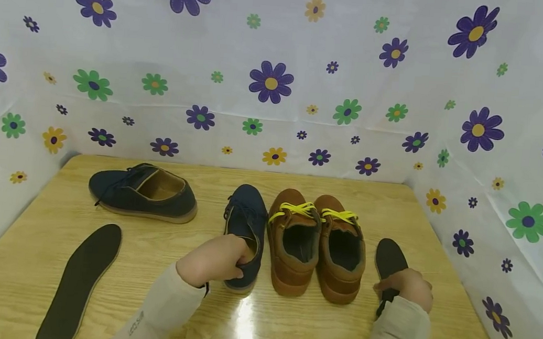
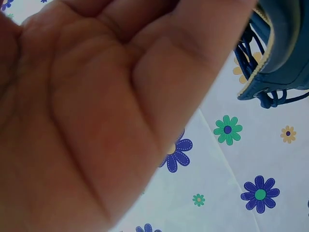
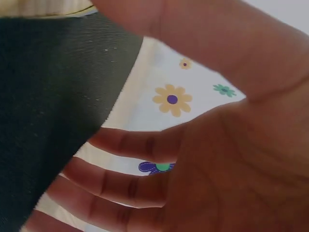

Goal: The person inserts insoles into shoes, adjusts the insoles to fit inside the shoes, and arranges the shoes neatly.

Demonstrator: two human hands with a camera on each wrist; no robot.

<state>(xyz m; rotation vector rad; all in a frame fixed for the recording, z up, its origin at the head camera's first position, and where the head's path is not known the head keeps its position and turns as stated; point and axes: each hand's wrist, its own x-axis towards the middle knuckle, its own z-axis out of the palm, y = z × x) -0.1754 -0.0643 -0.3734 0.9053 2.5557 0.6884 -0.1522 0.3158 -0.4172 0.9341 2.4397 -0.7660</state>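
A dark blue lace-up shoe (image 1: 245, 207) stands toe-away near the table's middle. My left hand (image 1: 218, 260) grips it at the heel end, fingers inside the opening and thumb outside by the heel; the fingertips are hidden in the shoe. In the left wrist view, part of the blue shoe (image 2: 285, 67) with its laces shows beyond the palm. On the right, a black insole (image 1: 390, 256) is held by my right hand (image 1: 407, 286), thumb on its left side and fingers on its right. The right wrist view shows the fingertips (image 3: 104, 137) at the insole's edge.
Two brown shoes (image 1: 291, 276) with yellow laces stand between my hands, right beside the blue one. Another blue shoe (image 1: 179, 205) lies at the back left, toe pointing left. A second black insole (image 1: 81, 277) lies at the front left. Flowered white cloth (image 1: 299, 45) walls the table (image 1: 152, 255).
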